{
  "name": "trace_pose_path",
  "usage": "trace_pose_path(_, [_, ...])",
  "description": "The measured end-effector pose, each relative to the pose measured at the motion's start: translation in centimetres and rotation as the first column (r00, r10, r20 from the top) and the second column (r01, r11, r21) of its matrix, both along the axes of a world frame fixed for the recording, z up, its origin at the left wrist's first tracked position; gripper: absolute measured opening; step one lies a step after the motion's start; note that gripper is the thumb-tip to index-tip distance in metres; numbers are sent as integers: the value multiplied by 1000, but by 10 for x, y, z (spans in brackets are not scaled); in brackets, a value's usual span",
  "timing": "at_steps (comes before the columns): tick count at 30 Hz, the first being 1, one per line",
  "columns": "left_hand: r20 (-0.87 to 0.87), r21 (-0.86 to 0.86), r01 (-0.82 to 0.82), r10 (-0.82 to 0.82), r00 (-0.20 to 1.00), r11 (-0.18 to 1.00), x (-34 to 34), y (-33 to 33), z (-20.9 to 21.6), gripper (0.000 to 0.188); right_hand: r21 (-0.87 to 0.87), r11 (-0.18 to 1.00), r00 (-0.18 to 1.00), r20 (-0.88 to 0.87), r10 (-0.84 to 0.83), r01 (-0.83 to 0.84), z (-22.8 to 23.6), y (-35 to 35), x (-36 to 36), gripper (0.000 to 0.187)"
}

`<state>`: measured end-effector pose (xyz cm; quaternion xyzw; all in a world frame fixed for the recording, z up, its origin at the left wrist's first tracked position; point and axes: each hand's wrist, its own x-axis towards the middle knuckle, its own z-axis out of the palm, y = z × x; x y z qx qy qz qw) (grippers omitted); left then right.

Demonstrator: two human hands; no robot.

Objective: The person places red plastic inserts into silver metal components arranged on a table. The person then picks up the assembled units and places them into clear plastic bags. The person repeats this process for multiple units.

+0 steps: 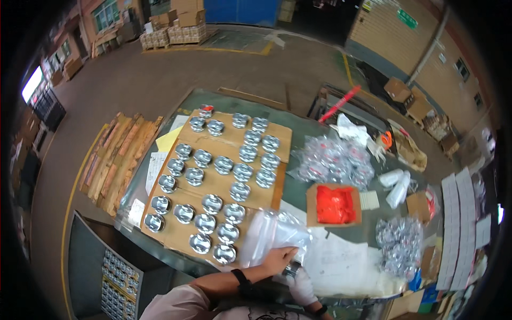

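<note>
We are gripping a clear crinkled plastic bag point(272, 234) with our left hand point(278, 260) at the near table edge, fingers closed on its lower part; our right hand point(303, 285), in a white glove, is sitting just beneath it, its grasp hidden; the bag is lying beside shiny metal pistons point(213, 181) standing in rows on a brown cardboard sheet point(213, 184); an open box of red parts point(335, 205) is resting nearby

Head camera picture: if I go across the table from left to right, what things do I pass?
Wooden planks → cardboard sheet covered with shiny metal cups → open box of red pieces → white bottles → rows of flat white boxes.
</note>
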<state>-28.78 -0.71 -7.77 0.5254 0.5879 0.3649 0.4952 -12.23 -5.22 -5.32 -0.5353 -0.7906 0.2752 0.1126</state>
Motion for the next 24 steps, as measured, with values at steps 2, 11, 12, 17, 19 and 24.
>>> trace_pose_path(2, [-291,416,172,-49,955,893,19,-15,21,28,69,993,926,372,67,-100,11,1,1,39])
trace_pose_path(11, [264,-98,4,22,964,995,126,7,90,29,-284,907,871,-295,-392,312,66,25,133,38])
trace_pose_path(12, [430,-194,-1,86,899,981,111,17,75,28,3,948,936,-164,-313,318,98,13,134,46])
trace_pose_path(17, [278,32,264,-262,924,964,140,18,71,27,138,880,888,-145,-437,455,11,19,166,58])
trace_pose_path(19, [-132,165,405,-387,913,899,141,3,56,25,-143,877,825,-298,-480,459,-14,23,167,41])
trace_pose_path(24, [-733,135,558,-297,613,819,135,-9,8,18,16,966,829,-518,-213,258,-14,18,149,16])
